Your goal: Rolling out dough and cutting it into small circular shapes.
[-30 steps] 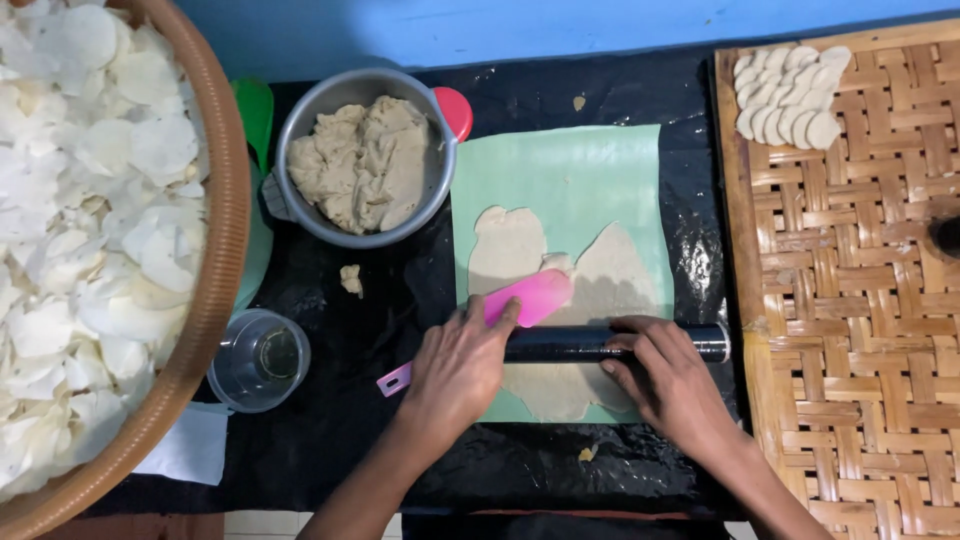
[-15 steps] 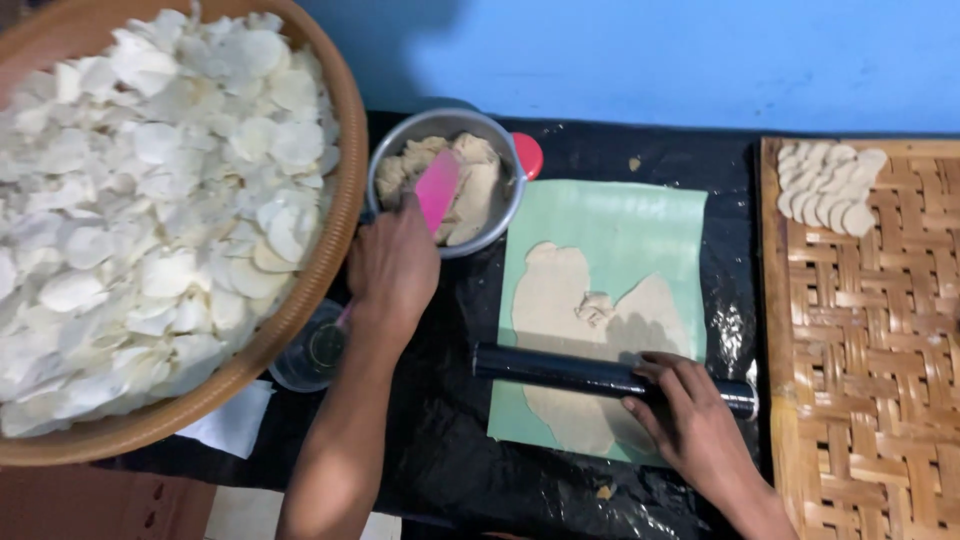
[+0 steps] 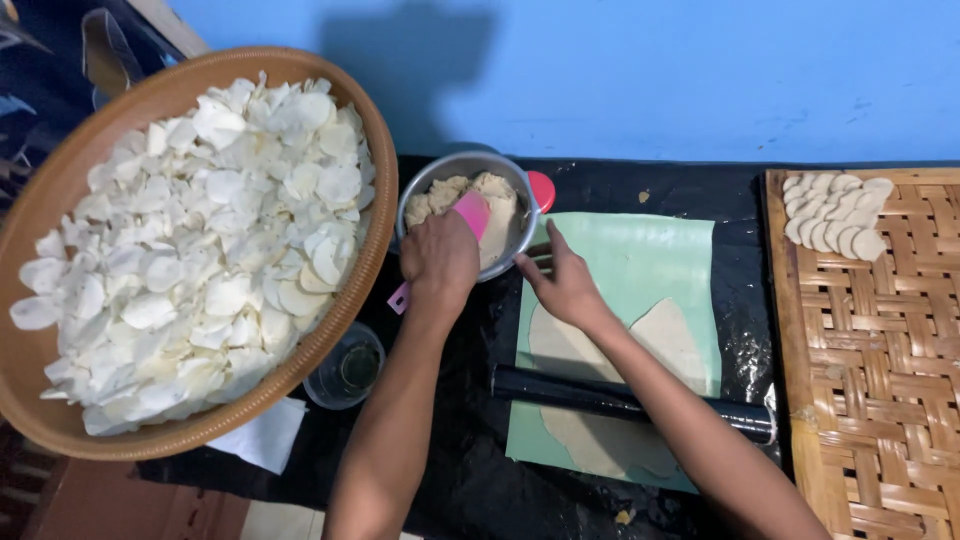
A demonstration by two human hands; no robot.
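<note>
Head view, left hand gripping pink scraper, blade angled up-right into bowl

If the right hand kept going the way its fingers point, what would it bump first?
Probably the metal bowl. The right hand points up and left toward its rim, fingertips already beside it, though depth is hard to judge.

No packages, labels, signs or screens anywhere that I can see from here; nothing printed lies around the metal bowl at the middle of the black table; the things near it are bare of any wrapper or tag; the blue wall behind the bowl is plain too.
</note>
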